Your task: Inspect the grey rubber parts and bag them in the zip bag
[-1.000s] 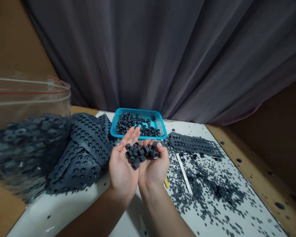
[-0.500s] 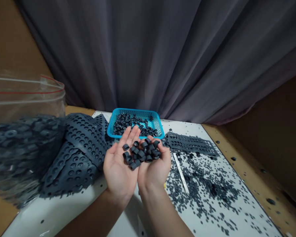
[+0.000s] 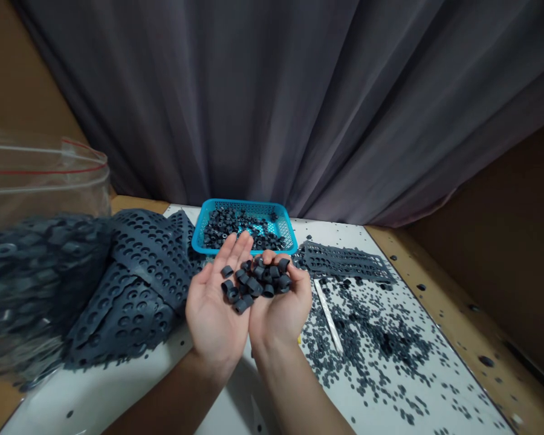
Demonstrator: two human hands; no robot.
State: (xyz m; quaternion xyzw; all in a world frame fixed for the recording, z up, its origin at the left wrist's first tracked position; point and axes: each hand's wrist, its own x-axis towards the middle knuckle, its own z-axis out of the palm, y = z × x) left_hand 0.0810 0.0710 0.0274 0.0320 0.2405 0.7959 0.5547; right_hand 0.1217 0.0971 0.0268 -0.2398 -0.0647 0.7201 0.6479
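Note:
My left hand [image 3: 215, 320] and my right hand [image 3: 278, 314] are side by side, palms up, cupped together over the table. A heap of small dark grey rubber caps [image 3: 254, 284] rests across both palms. The left fingers are stretched out, with several caps on the palm; the right fingers curl up around the larger share. Just beyond my fingertips stands a blue plastic basket [image 3: 291, 232], holding more dark rubber pieces. My fingers partly hide its front rim.
At left, a clear zip bag [image 3: 40, 241] full of caps stands beside a pile of perforated rubber sheets [image 3: 136, 296]. Right of my hands lie another perforated sheet [image 3: 349, 263], a white stick [image 3: 329, 317] and scattered small dark discs [image 3: 385, 344] on the white table [image 3: 163, 386]. A grey curtain [image 3: 254, 96] hangs behind.
The view has shifted slightly, so everything appears a little farther left. My hands stay cupped around the caps, and a few caps have settled a little.

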